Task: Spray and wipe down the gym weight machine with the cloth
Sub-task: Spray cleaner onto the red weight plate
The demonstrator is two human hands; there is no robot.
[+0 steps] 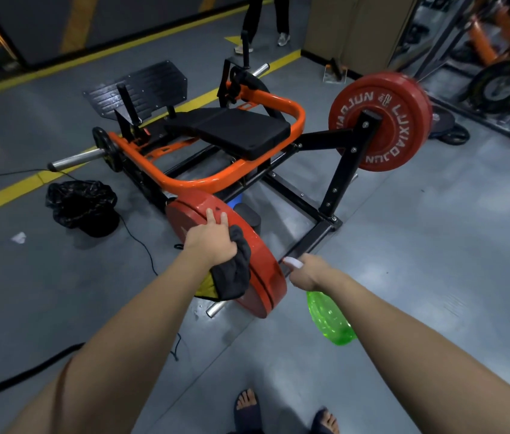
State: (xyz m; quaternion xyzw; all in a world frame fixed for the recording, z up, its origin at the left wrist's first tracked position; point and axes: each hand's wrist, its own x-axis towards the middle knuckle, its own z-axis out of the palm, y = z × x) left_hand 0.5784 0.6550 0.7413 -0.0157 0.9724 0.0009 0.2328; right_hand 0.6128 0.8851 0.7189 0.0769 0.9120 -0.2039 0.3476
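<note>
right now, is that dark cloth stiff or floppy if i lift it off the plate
Likely floppy: the cloth droops in folds below the left hand. Probably slides off if released, since the red plate stands on edge.

Red weight plate (263, 261) came up smooth and glossy, cloth (234, 272) was dark soft matt fabric, spray bottle (328, 317) was clear green shiny plastic, frame tube (203, 180) wore glossy orange paint, seat pad (234, 130) looked matt black, bar sleeve (75, 158) was bare brushed metal

Cloth (234, 272) on near weight plate (263, 261), spray bottle (328, 317) to its right
</note>
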